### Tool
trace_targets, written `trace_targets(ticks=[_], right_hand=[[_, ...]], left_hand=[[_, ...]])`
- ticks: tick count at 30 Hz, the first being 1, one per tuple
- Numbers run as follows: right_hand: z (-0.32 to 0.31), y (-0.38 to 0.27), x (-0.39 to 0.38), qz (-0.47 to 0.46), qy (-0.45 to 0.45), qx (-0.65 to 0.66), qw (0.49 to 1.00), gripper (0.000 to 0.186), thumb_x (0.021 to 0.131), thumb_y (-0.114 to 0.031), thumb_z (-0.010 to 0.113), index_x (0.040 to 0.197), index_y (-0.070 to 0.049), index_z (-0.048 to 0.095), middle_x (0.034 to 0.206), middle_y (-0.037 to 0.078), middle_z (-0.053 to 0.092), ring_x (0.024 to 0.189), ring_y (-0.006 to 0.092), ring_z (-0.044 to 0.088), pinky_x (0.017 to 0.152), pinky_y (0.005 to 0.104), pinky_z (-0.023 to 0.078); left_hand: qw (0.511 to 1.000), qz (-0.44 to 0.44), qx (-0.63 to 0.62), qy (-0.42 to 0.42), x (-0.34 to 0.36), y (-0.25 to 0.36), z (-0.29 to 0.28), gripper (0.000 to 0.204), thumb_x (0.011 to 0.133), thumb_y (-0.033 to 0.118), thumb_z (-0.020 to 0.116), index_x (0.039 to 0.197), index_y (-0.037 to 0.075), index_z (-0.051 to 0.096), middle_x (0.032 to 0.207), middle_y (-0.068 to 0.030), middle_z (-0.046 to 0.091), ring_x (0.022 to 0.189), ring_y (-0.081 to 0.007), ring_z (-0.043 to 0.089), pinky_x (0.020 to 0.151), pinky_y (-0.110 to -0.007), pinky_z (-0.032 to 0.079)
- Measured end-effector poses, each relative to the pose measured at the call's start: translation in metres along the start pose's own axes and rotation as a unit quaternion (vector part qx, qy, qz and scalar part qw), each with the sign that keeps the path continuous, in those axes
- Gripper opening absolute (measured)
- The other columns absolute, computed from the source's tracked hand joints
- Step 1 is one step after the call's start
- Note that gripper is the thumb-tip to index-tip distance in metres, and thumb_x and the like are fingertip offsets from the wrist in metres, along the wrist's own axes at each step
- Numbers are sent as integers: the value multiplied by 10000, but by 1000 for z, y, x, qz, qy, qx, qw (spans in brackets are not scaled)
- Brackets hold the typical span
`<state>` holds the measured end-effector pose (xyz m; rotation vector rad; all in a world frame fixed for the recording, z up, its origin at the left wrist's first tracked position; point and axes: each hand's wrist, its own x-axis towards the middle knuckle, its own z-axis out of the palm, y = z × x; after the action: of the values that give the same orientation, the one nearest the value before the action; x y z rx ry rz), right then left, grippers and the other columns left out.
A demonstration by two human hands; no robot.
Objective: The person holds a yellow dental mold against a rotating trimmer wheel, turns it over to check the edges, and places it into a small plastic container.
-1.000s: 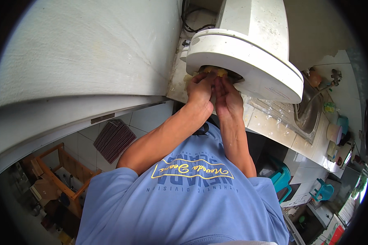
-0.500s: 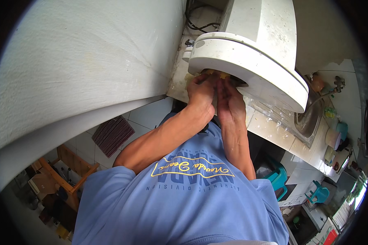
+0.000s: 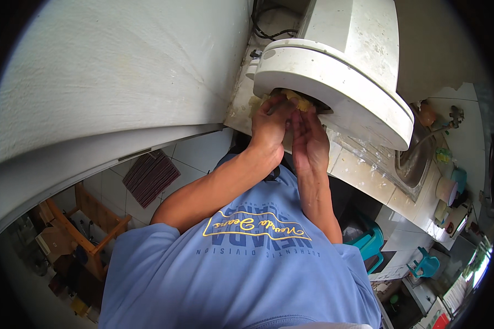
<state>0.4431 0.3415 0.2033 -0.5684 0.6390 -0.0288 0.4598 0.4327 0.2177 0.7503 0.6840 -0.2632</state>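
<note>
A white appliance (image 3: 335, 93) with a broad rounded base overhangs a tiled counter, with a dark opening in its near underside. Crumpled yellow material (image 3: 302, 102) shows in that opening. My left hand (image 3: 271, 126) has bent fingers pressed on this material at its left part, the fingertips partly hidden. My right hand (image 3: 311, 137) is just right of it, its fingers close together and gripping the lower edge of the same material. More pale yellow matter (image 3: 254, 105) lies beside my left fingers; what it is I cannot tell.
A white wall or panel (image 3: 115, 71) fills the left. A steel sink (image 3: 414, 167) with a hose and tap (image 3: 454, 118) is at right, beside small containers. A teal chair (image 3: 368, 247), a wooden stool (image 3: 107, 236) and a striped mat (image 3: 151, 178) stand or lie below.
The appliance sits slightly farther right in the view than a second ago. My hands remain at the opening with small finger shifts, and slightly more yellow material shows than half a second ago.
</note>
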Motion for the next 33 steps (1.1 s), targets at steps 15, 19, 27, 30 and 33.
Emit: trace_targets(ticks=[15,19,27,30,33], right_hand=[[5,9,12,-31,4,-31,999,248,919,-70,667,1129,27,577,1087,107,619,987,201,618,890,305,537],[3,9,15,-30,1,-37,999,262,916,-83,677,1137,25,588,1086,101,624,974,193,616,861,297,543],[-1,9,17,-24,-2,-23,999,238,919,-85,670,1117,27,599,1086,96,628,970,182,621,858,283,545],[-3,9,18,-23,-4,-22,999,237,918,-88,670,1115,25,601,1085,96,628,972,179,621,865,281,541],[-5,9,19,-24,-9,-17,1000,237,919,-88,668,1118,22,599,1091,96,627,971,182,622,870,283,538]], left_hand=[[996,-21,-82,9,5,0,12,235,888,151,717,1081,70,610,944,-19,630,864,-117,587,788,-292,494],[995,-23,-94,9,5,0,13,237,895,144,709,1086,58,598,964,-33,625,877,-129,591,796,-291,501],[995,-10,-94,12,3,-1,15,271,895,141,710,1112,42,583,979,-46,620,903,-135,591,809,-297,508],[995,-2,-96,-2,4,-2,14,298,892,141,712,1133,37,571,991,-55,619,918,-140,589,817,-299,506],[996,5,-91,-2,4,-5,13,325,890,141,713,1155,34,558,1015,-65,614,929,-147,588,825,-302,504]])
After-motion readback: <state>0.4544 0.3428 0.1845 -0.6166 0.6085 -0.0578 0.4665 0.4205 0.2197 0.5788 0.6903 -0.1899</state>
